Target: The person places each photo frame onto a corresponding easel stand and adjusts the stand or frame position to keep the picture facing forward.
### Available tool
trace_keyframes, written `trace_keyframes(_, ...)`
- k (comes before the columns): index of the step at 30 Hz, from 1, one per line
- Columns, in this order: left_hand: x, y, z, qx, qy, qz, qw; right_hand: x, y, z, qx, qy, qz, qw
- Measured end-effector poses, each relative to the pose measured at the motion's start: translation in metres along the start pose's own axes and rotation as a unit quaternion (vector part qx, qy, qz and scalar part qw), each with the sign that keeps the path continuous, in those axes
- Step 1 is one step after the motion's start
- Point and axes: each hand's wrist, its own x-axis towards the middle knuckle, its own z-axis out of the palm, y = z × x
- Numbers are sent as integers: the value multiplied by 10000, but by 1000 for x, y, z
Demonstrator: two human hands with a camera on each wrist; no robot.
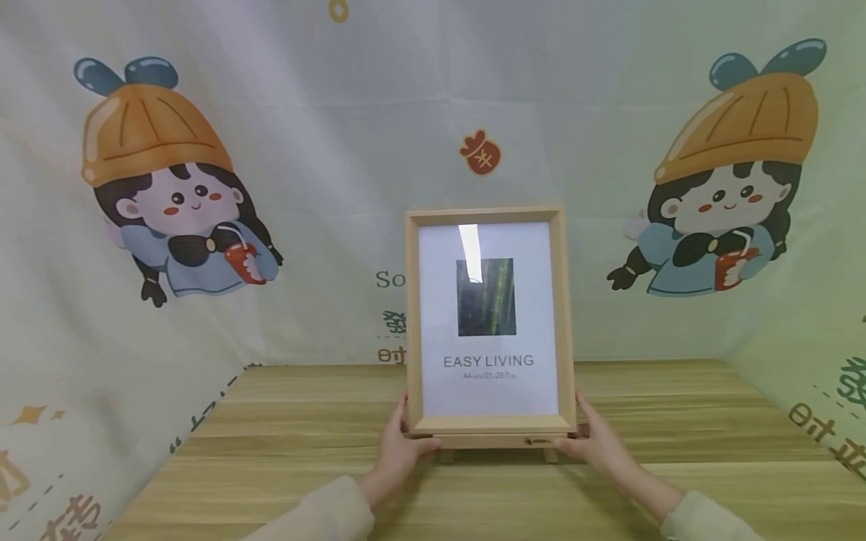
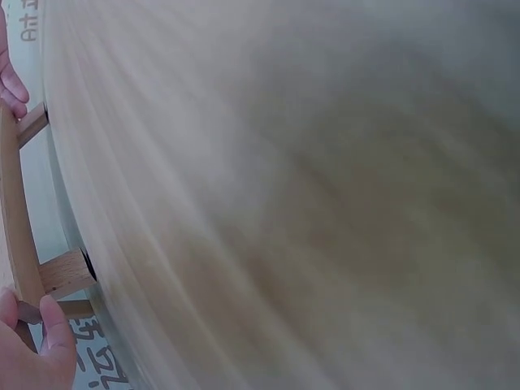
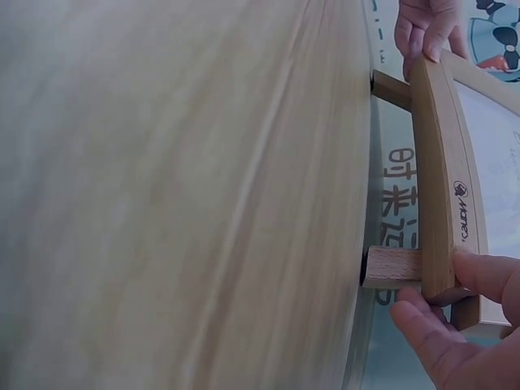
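A light wooden picture frame (image 1: 487,319) with a white "EASY LIVING" insert stands upright on a small wooden easel (image 1: 483,442). My left hand (image 1: 399,449) grips the left end of the easel's ledge, thumb in front. At the opposite end, my right hand (image 1: 598,445) pinches the ledge between thumb and fingers. The right wrist view shows the ledge (image 3: 435,171) with a dark printed logo, and a short easel leg (image 3: 394,266) reaching the tabletop. In the left wrist view, the left thumb and a finger (image 2: 55,329) close on the ledge's corner. The easel's back is mostly hidden.
A wood-grain table (image 1: 304,421) lies beneath the easel. Behind and at both sides hangs a pale cloth (image 1: 338,165) printed with cartoon figures and lettering. A bright light reflects in the frame's glazing.
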Motion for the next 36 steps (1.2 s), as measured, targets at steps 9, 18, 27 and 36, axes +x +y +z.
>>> trace_keyframes(9,-1,-1,-9,33,46,-47,10000,0,-3,8,-188,-8,-208,9996)
trace_keyframes(18,-3,0,-14,71,13,-23,10000,-1,-6,12,-127,-18,-199,9997)
trace_keyframes(27,-5,0,-19,-56,-81,-81,9999,-2,-8,16,-61,-4,-152,9999)
trace_keyframes(36,-7,0,-23,10,-118,-81,9999,-3,-8,20,-98,24,-211,9997)
